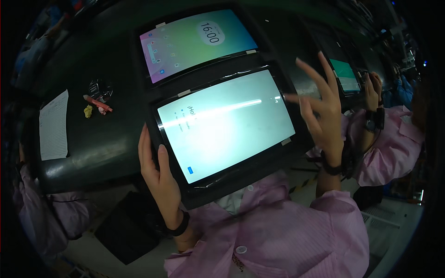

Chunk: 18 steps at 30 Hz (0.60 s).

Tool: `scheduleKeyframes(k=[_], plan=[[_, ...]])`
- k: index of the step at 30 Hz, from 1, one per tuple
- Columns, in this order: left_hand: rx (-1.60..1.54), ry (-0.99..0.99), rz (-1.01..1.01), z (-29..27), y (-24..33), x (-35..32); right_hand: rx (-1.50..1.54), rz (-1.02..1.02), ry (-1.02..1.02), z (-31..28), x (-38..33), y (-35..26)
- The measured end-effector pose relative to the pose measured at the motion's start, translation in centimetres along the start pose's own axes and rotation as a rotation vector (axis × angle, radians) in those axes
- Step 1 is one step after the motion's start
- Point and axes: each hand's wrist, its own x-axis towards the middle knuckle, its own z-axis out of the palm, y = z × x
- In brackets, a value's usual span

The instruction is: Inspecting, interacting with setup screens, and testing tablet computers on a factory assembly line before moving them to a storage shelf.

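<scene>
A tablet (232, 134) with a bright white-green screen sits at a tilt in a black tray (218, 192) in front of me. My left hand (160, 178) holds the tray's left edge, thumb on the near side and fingers stretched along the outside. Over the right edge hovers my right hand (324, 109), fingers spread and raised, holding nothing. Its index fingertip is close to the screen's upper right corner; whether it touches is hard to tell. Just beyond lies a second tablet (185, 51) with a lit, colourful home screen.
On the dark table (92, 160) to the left are a ruled paper sheet (54, 125), a red marker-like stick (98, 103), a yellow crumpled lump (88, 111) and a clear plastic wrapper (101, 89). At right, a co-worker in a pink sleeve (391, 148) handles another tablet (345, 76). Another pink sleeve shows at far left.
</scene>
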Motion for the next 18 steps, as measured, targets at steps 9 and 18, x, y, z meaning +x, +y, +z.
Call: scheduleKeyframes(k=[9, 18], plan=[[-0.045, 0.019, -0.013, 0.0, -0.3, -0.2, 0.034, -0.009, -0.106, -0.3, -4.4, -0.2], [-0.081, 0.002, 0.058, -0.3, -1.7, -0.1, 0.380, -0.363, -0.282, 3.9, -2.2, -10.3]])
